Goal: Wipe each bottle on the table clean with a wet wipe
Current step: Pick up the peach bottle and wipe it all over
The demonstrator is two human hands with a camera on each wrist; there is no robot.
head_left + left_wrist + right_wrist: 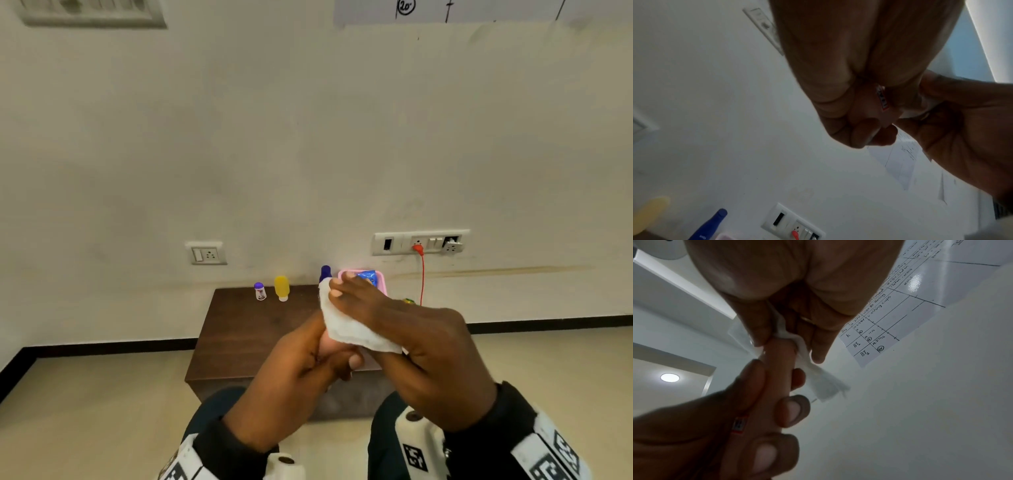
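My left hand grips the lower part of a pale pink bottle that bears a small red label, held in the air above the table's front. My right hand holds a white wet wipe wrapped round the bottle's upper end; in the right wrist view the wipe hangs loose beside the fingers. The bottle is mostly hidden by both hands in the head view. A small white bottle with a purple cap, a yellow bottle and a dark blue bottle stand at the table's far edge.
The low dark wooden table stands against the wall. A pink tray with a blue wipe pack sits at its back right. A red cable hangs from a wall socket behind it.
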